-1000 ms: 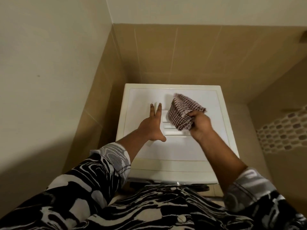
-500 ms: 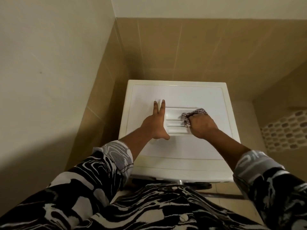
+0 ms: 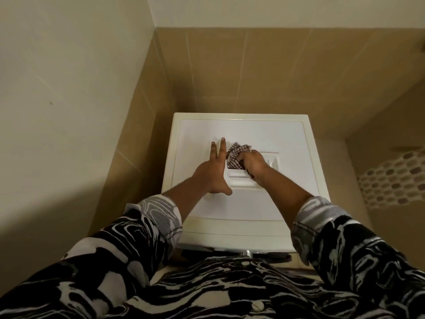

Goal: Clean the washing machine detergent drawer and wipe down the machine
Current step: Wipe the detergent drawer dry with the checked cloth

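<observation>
**Wiping drawer on machine top: slip and snag risks**

The drawer [image 3: 241, 182] is lying flat on top of the machine [image 3: 253, 132], about mid-top, w/ the person leaning over it. R hand [image 3: 254, 161] is bunching the cloth [image 3: 236, 155] in a closed grip, fingers curled round it, and pressing it into the drawer's left part. L hand [image 3: 212, 173] is lying flat at the drawer's left end, fingers straight, thumb splayed, gripping nothing. Can't tell if it's touching the drawer or only the top.

Risks, as I'm judging them:
- The top is looking smooth and glossy, so the drawer is prob. free to skate if the R hand is pushing sideways harder than the L is bracing. It could be going off the front edge.
- The cloth is loose, w/ a corner sticking up, so it may be snagging on the dividers and lifting the drawer instead of cleaning it.
- Bunched fabric is prob. missing tight inner corners and leaving residue. Dim light isn't helping w/ spotting it.

Materials:
- Drawer is looking like hard white plastic: rectangular, w/ shallow ribbed compartments.
- Cloth is thin woven check, dark/white, soft, crumpled.
- Machine is off-white and boxy, w/ rounded corners and a recessed panel on top.
- Walls [image 3: 230, 70] are showing tan tile below, plain paint above.
</observation>
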